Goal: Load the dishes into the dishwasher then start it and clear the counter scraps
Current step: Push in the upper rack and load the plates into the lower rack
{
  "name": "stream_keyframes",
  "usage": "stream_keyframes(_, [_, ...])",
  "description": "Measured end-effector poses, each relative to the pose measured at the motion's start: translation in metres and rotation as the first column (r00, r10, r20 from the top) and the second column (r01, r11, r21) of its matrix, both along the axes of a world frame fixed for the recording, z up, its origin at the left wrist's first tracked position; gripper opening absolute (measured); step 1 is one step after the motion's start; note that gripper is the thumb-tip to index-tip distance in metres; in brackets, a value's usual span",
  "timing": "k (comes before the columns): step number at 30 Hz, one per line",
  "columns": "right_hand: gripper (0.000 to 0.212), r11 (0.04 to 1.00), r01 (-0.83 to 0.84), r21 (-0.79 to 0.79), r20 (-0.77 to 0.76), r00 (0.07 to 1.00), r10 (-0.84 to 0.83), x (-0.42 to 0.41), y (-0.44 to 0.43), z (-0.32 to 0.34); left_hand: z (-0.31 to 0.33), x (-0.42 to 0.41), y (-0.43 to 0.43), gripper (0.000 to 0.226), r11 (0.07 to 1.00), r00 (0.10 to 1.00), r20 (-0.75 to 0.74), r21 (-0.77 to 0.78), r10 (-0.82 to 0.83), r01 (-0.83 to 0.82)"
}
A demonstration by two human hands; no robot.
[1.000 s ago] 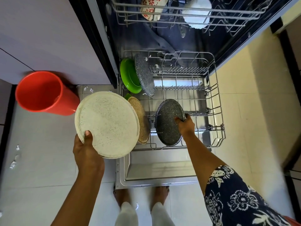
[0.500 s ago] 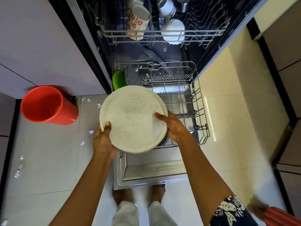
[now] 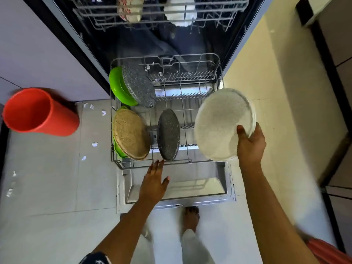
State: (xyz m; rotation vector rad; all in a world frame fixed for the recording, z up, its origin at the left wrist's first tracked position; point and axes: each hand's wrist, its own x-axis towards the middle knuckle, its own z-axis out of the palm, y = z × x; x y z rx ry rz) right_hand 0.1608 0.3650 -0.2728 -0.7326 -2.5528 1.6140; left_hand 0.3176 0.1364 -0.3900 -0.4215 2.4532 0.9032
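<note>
The white speckled plate (image 3: 219,124) hangs tilted above the right side of the lower rack (image 3: 190,161), and seems clear of the wires. It looks stiff and hard, probably ceramic or melamine. I judge it fairly heavy for one hand, smooth enough to slip, and liable to chip against the wire tines. The rim is the sensible place to hold it. The right hand (image 3: 250,145) pinches it there at the lower right edge, thumb across the face and fingers behind. The left hand (image 3: 154,183) holds nothing, its fingers straight, just short of the rack's front wire above the open door (image 3: 177,187). A grey plate (image 3: 168,134) and a tan plate (image 3: 129,136) stand on edge further left in the rack. No brand, label or writing is legible anywhere
</note>
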Motion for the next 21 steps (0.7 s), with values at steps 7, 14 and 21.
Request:
stream_keyframes(7, [0.034,0.98,-0.15,0.131,0.075,0.987,0.141,-0.004,-0.006,-0.038,-0.02,0.01,0.011,0.07,0.978,0.996,0.014,-0.187,-0.093,0.094])
stream_keyframes(14, [0.04,0.904,-0.339,0.26,0.174,0.937,0.302,-0.013,-0.036,-0.045,-0.014,0.008,0.008,0.073,0.961,0.987,0.065,-0.231,-0.143,0.155])
stream_keyframes(21, [0.03,0.838,-0.448,0.311,0.236,0.89,0.389,-0.021,-0.054,-0.052,-0.016,0.008,0.005,0.074,0.962,0.986,0.05,-0.218,-0.159,0.166])
